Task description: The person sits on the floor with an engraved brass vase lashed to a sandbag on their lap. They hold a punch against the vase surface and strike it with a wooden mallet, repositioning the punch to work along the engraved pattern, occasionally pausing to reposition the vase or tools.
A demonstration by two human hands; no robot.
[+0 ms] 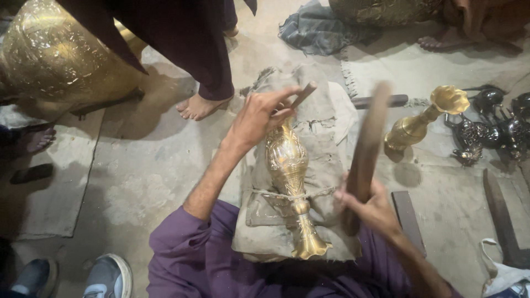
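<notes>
On the left, a large engraved golden brass vessel stands on the concrete floor, beside another person's bare foot. The left hand is closed around a thin wooden punch tool, and its tip points down at the upper body of the slim engraved brass vase. This vase lies on a dusty grey cloth cushion in the lap; its long axis runs away from the person, with the foot end nearest. The left hand is directly over it. The right hand grips a dark wooden mallet, raised to the right of the vase and blurred. Further right stands a second golden brass vase.
</notes>
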